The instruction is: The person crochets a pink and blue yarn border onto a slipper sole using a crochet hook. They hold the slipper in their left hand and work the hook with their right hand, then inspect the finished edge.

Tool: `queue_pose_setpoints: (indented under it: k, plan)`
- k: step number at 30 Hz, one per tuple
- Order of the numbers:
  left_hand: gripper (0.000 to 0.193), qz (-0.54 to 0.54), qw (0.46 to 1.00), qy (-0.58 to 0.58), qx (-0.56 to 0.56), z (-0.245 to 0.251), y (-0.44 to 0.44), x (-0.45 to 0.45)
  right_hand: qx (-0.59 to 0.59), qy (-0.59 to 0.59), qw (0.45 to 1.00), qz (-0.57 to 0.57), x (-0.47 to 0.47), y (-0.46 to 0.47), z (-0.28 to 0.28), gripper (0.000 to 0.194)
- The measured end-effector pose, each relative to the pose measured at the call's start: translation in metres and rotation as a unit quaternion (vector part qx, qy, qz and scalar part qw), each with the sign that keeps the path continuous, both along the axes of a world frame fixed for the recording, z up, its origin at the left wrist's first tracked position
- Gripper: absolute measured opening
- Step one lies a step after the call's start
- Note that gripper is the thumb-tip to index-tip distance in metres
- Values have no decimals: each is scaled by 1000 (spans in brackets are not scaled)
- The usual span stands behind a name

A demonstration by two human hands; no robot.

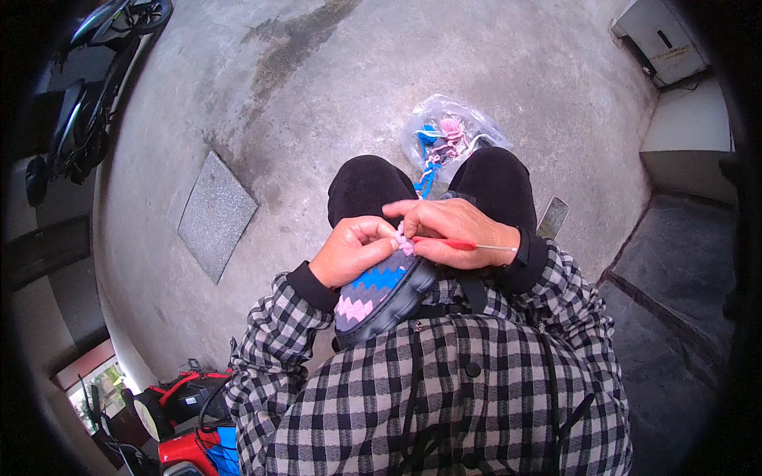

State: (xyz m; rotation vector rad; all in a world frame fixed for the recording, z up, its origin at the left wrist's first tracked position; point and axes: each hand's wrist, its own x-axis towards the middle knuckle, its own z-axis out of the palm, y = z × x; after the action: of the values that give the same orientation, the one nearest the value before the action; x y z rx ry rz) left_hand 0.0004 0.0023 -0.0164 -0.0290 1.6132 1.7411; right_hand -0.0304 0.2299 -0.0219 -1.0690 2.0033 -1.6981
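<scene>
A crocheted slipper [369,293] in grey, blue and pink zigzags, with a thick black sole [387,317], lies tilted across my lap. My left hand [351,253] pinches the pink yarn edge [406,244] of its upper between thumb and forefinger. In my right hand [461,223] is a crochet hook with a red handle [452,243], its shaft passing back under the palm side. The hook's tip is hidden at the pink stitches. Blue and pink yarn strands [427,178] run up between my knees from a clear plastic bag [417,140].
Balls of pink yarn [450,127] and blue yarn [426,135] sit in the bag on the concrete floor. A phone [553,217] lies right of my knee, a grey stone tile [217,217] to the left. Motorbikes [77,119] and a red vehicle [184,440] stand at left.
</scene>
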Motion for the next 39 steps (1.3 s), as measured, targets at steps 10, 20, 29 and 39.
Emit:
queue_pose_setpoints:
  k: [10,20,29,39]
  plan:
    - [21,-40,999,-8,14,6,-9,-1,-9,122,992,-24,-3,17,2,15]
    - [21,-119,993,23,-14,7,-23,-1,-87,-56,995,12,13,21,-6,18]
    - [17,-83,994,62,-24,6,-22,3,-71,-125,987,72,4,27,6,16]
    - [16,-61,992,92,-63,5,-20,6,-3,89,995,40,8,30,24,19]
